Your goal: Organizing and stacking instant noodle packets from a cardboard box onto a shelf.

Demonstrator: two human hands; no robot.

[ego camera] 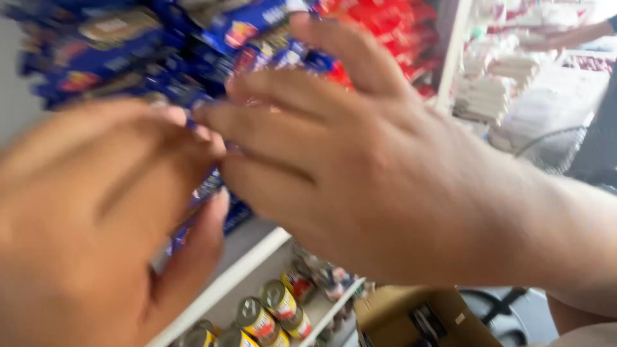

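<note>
A white shelf (244,266) runs slantwise across the view, its front edge pale and thin. Blue packets (128,58) crowd it in a loose heap, and red packets (385,22) sit beside them further along. On the white shelf board below (334,308), small tins (270,315) with gold lids and red-and-yellow labels stand upright, close together in rows. Another white rack (488,96), well apart, carries stacks of pale packs, too blurred to tell more.
</note>
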